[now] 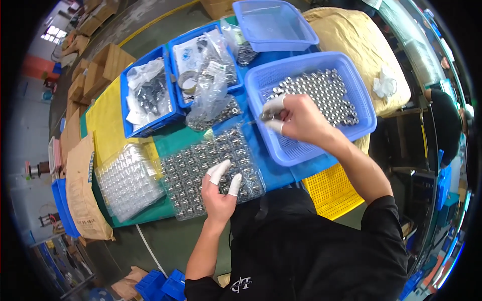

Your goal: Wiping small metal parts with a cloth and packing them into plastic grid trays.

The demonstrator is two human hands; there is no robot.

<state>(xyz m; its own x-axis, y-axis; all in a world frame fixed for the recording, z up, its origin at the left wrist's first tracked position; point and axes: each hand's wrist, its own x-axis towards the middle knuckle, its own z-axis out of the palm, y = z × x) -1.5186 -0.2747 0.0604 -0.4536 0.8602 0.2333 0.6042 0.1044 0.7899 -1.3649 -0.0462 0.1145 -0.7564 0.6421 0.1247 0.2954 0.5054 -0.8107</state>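
My right hand point(295, 118) reaches into a blue perforated basket point(362, 103) of several small shiny metal parts point(326, 95) and pinches a few between fingers wearing white finger cots. My left hand point(219, 189), also in finger cots, rests with fingers spread on a clear plastic blister tray point(201, 165) whose pockets hold rows of the same metal parts. Nothing is gripped in the left hand.
A stack of empty clear trays point(125, 180) lies left of the filled tray. Two blue bins point(150, 95) with plastic bags of parts stand behind, and an empty blue basket point(273, 22) farther back. A yellow crate point(334, 193) sits at lower right, a brown paper sack point(83, 190) at left.
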